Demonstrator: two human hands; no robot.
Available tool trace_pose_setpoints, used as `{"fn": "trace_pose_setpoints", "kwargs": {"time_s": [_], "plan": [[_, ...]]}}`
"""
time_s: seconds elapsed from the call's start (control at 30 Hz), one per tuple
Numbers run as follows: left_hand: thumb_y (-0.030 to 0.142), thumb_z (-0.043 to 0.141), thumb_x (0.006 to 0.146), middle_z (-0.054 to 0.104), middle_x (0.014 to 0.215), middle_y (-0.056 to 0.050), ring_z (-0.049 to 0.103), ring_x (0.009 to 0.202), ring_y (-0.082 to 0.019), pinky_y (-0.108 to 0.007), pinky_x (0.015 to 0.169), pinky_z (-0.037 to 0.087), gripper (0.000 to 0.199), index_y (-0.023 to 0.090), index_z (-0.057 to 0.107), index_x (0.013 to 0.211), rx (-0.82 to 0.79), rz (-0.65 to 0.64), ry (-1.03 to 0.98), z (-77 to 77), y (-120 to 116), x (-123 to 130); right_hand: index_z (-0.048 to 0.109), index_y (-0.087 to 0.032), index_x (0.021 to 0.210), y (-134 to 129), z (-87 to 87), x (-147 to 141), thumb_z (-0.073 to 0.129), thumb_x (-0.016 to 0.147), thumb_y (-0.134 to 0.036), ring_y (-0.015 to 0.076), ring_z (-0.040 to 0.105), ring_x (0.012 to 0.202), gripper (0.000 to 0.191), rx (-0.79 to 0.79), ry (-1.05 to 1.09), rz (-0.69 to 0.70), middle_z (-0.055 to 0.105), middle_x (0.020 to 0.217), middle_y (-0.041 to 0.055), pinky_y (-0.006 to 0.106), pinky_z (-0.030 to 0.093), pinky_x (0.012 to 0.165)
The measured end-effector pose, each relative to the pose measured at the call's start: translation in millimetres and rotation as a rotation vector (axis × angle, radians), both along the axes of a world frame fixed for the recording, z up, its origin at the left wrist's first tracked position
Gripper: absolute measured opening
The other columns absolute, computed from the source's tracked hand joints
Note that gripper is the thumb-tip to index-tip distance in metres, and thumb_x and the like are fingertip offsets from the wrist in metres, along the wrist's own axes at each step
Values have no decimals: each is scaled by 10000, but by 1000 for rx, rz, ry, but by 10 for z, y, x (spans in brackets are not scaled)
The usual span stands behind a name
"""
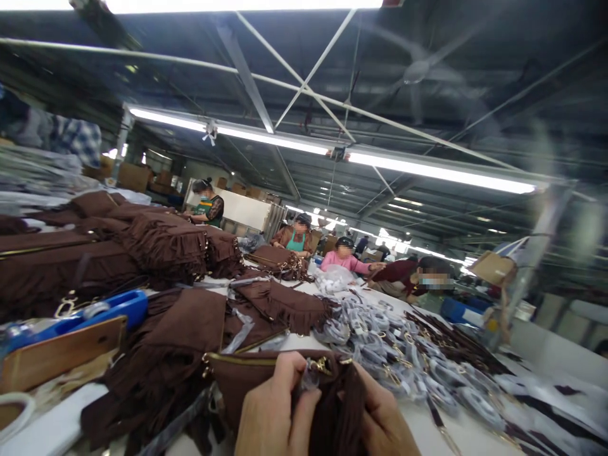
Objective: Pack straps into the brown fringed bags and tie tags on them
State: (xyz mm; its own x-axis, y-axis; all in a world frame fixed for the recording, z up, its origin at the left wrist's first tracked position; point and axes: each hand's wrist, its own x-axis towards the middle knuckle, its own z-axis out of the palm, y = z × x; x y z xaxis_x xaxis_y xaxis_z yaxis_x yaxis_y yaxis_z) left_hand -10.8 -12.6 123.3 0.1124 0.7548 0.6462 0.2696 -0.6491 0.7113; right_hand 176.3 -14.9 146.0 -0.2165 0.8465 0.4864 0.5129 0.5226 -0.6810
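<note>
Both hands are at a dark brown bag with a gold zipper along its top edge. My left hand is closed at the zipper's end, thumb and forefinger pinching a piece of clear plastic wrap beside the gold hardware. Around the bag's right end, by its hanging fringe, my right hand is wrapped, its fingertips partly hidden behind the material. Another brown fringed bag lies just to the left.
Piles of brown fringed bags cover the table's left side. A blue tape dispenser and a phone-like tan slab lie near left. Plastic-wrapped straps with gold clips heap up at right. Several people work across the table.
</note>
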Motion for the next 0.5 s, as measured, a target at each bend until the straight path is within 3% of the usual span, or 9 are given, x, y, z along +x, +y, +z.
{"fn": "trace_pose_setpoints", "kwargs": {"time_s": [0.17,0.27,0.37,0.5], "plan": [[170,347,948,679,769,16,671,665,-155,-220,594,427,174,251,493,899,245,95,239,-49,55,28,575,-192,1277,-22,-80,24,573,798,-251,252,704,984,482,159,-114,-137,740,1096,98,290,558,827],[180,331,961,668,735,10,658,634,-169,-236,572,415,216,244,498,841,336,167,381,-18,75,-56,652,-222,1119,-80,-107,-13,498,799,-205,216,714,823,355,229,-120,-165,757,913,44,251,545,711],[206,329,965,686,767,4,672,692,-177,-232,607,430,234,242,530,850,218,175,517,-34,185,-355,695,-250,919,-173,-118,41,483,803,-209,197,682,710,245,255,-63,-164,735,801,9,236,513,631],[244,315,969,729,894,-1,700,817,-178,-227,684,459,251,258,565,977,-83,289,582,-290,470,-1086,704,-280,982,-282,-194,349,567,852,-328,222,702,770,195,242,173,-279,757,885,5,256,543,676]]}}
